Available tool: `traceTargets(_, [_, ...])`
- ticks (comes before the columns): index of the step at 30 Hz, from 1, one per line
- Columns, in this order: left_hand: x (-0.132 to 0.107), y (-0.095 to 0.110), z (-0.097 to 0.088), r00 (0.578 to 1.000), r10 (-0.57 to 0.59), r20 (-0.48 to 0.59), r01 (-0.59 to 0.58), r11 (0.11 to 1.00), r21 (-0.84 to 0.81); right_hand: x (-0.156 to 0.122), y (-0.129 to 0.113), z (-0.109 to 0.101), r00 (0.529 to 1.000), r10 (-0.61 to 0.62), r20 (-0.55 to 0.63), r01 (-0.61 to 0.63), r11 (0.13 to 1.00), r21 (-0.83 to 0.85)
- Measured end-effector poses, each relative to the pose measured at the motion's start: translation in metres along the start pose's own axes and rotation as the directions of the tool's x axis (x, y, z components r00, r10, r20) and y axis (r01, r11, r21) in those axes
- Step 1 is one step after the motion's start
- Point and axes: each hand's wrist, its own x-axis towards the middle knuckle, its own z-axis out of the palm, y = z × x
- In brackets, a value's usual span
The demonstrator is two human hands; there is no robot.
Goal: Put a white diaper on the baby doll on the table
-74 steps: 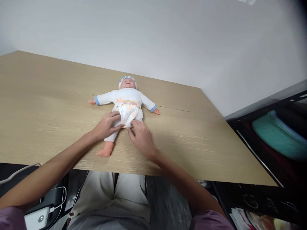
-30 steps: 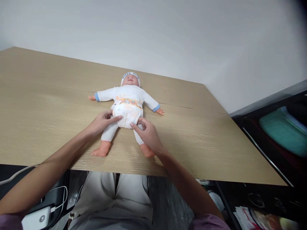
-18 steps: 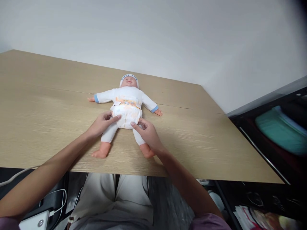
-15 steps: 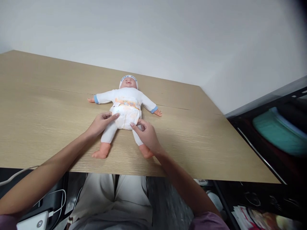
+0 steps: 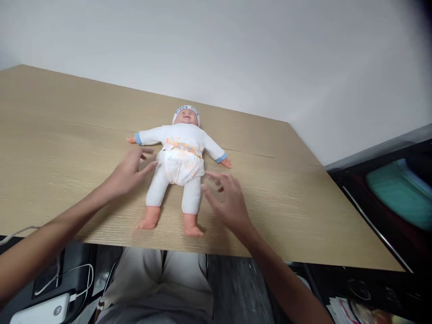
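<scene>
On its back on the table lies a baby doll (image 5: 185,135), head toward the wall, arms spread, in white clothes with blue cuffs and a lettered white cap. Around its hips is a white diaper (image 5: 182,166) with an orange patterned waistband. My left hand (image 5: 130,171) is beside the diaper on the left, fingers apart and holding nothing. To the right of the doll's legs, my right hand (image 5: 226,195) is also open, its fingers slightly blurred and nothing in them.
The wooden table (image 5: 84,157) reaches back to a pale wall (image 5: 202,49). A dark shelf with a green item (image 5: 401,193) stands to the right. Below the table's front edge at left are a white power bank (image 5: 42,310) and its cable.
Both hands have let go of the diaper's leg edges and moved apart, left hand leftward and right hand rightward. The doll's right-side leg has come down straighter. The view has shifted slightly.
</scene>
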Motion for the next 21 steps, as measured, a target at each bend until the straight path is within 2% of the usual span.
traceTargets(3, [0.046,-0.024,0.006,0.993,0.043,-0.112,-0.007,0.954,0.299,0.039,0.038,-0.003,0.99,-0.038,-0.139,0.016,0.988,-0.153])
traceTargets(5, [0.08,-0.037,0.013,0.993,0.047,-0.112,0.005,0.906,0.424,0.072,0.065,0.005,0.993,-0.054,-0.103,0.026,0.967,-0.254])
traceTargets(8, [0.123,-0.045,0.02,1.0,-0.012,-0.005,0.013,0.862,0.506,0.115,0.092,0.025,1.0,-0.008,0.011,0.011,0.943,-0.333])
traceTargets(10, [0.139,-0.043,0.023,0.997,-0.067,0.046,0.033,0.852,0.523,0.133,0.097,0.038,0.998,0.031,0.061,-0.009,0.945,-0.327])
traceTargets(12, [0.143,-0.037,0.022,0.994,-0.104,0.04,0.068,0.851,0.521,0.143,0.094,0.045,0.995,0.074,0.065,-0.052,0.955,-0.293])
traceTargets(15, [0.126,-0.023,0.017,0.992,-0.127,-0.003,0.113,0.867,0.486,0.142,0.082,0.041,0.993,0.115,0.025,-0.105,0.961,-0.255])
traceTargets(17, [0.096,-0.01,0.009,0.992,-0.123,-0.006,0.113,0.894,0.433,0.132,0.074,0.026,0.995,0.101,0.018,-0.094,0.966,-0.239])
traceTargets(19, [0.052,0.009,0.001,0.996,-0.09,0.015,0.078,0.929,0.362,0.115,0.064,0.001,0.998,0.051,0.043,-0.042,0.98,-0.197])
traceTargets(21, [-0.008,0.032,-0.007,0.998,-0.045,0.039,0.032,0.957,0.288,0.091,0.049,-0.029,0.995,-0.029,0.093,0.04,0.992,-0.123])
